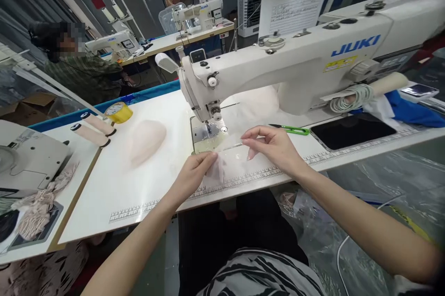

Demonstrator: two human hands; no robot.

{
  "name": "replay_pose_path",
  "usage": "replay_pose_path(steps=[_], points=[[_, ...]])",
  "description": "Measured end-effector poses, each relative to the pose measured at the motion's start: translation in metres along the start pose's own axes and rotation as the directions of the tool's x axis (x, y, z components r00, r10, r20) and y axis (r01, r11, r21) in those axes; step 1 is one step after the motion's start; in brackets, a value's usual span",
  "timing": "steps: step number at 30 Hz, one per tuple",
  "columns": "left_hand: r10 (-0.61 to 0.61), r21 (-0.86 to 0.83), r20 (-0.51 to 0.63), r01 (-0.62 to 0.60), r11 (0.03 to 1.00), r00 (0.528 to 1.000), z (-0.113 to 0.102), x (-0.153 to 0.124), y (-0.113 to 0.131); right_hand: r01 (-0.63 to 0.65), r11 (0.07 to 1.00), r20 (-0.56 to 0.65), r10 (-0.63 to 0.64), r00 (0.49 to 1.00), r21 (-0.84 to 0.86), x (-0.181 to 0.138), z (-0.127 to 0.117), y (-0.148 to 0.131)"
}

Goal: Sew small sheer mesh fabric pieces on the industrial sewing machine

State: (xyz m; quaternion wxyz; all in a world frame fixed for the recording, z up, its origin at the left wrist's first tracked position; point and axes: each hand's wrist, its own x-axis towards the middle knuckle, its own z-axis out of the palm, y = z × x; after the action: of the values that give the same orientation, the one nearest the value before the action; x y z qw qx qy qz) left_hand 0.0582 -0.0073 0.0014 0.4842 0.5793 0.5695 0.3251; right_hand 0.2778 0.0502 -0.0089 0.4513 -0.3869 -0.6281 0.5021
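Note:
A thin, sheer pale fabric (231, 168) lies in front of the white sewing machine (250, 68), just nearer to me than its needle and presser foot. My left hand (194, 173) pinches the fabric's left side between thumb and fingers. My right hand (276, 147) is closed at the thumb and forefinger on the upper right edge, which stretches between both hands. The other right fingers are curled. More pale sheer cloth (260, 103) is bunched under the machine arm. Left of the needle, a pale pink sheer piece (148, 140) rests on the table.
Green thread snips (294, 130) and a dark phone (352, 131) lie right of my right hand. A printed ruler (250, 178) runs along the table's front edge. Yellow tape (118, 112) and thread cones (92, 134) are at the left. A person (83, 68) sits beyond.

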Motion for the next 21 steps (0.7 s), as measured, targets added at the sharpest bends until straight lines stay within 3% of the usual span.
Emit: replay_pose_path(steps=[3, 5, 10, 13, 18, 21], points=[[-0.093, -0.183, 0.029, 0.097, 0.978, 0.995, -0.001, 0.003, -0.003, -0.007, 1.000, 0.044, 0.007, 0.999, -0.014, 0.010, 0.007, -0.002], [-0.072, -0.162, 0.039, 0.077, 0.984, 0.997, 0.003, 0.002, -0.001, -0.007, 1.000, 0.077, 0.008, 0.997, -0.019, 0.012, 0.012, -0.007], [0.214, 0.094, -0.044, -0.209, 0.973, 0.976, 0.018, 0.000, 0.009, 0.002, 1.000, 0.234, -0.002, 0.972, 0.002, 0.008, 0.022, -0.025], [0.284, 0.113, -0.007, -0.282, 0.953, 0.959, 0.016, 0.000, 0.012, 0.017, 0.999, 0.152, -0.023, 0.988, 0.040, 0.006, 0.017, -0.034], [0.046, -0.210, 0.062, -0.032, 0.977, 0.997, 0.003, -0.003, 0.001, -0.089, 0.957, -0.020, 0.098, 0.995, 0.275, -0.005, -0.001, -0.036], [-0.007, -0.354, -0.045, -0.009, 0.935, 0.999, 0.003, -0.009, -0.009, -0.183, 0.916, -0.070, 0.221, 0.973, 0.358, -0.028, -0.006, -0.022]])
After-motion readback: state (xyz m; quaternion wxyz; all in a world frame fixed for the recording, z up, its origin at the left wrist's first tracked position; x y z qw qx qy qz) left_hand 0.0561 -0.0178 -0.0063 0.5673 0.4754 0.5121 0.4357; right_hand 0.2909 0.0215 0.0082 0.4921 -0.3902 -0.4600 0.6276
